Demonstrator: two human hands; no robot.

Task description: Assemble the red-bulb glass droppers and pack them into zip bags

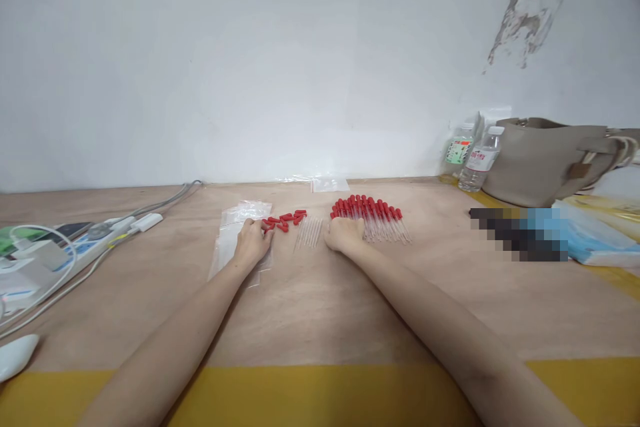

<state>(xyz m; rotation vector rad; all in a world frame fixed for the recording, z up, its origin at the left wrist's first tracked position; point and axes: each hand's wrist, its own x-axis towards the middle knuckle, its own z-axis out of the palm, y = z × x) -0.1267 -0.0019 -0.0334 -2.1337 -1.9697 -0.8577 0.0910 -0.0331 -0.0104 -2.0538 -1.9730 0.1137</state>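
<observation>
My left hand (251,240) is closed at the left end of a loose group of red rubber bulbs (285,219); one bulb shows between thumb and fingertips. Beneath this hand lie clear plastic bags (226,240). Between my hands, thin clear tubes (310,232) are spread side by side. My right hand (345,233) is closed, its fingers curled down at the left end of a row of droppers (380,217), clear tubes capped with red bulbs. Whatever those right fingers hold is hidden behind the hand.
At left, a white power strip (93,250) with plugs and cables lies by a white mouse-like object (17,355). Two plastic bottles (481,159) and a grey bag (545,160) stand at the back right. A blue-and-white packet (600,233) rests at far right. Another small bag (330,185) touches the wall.
</observation>
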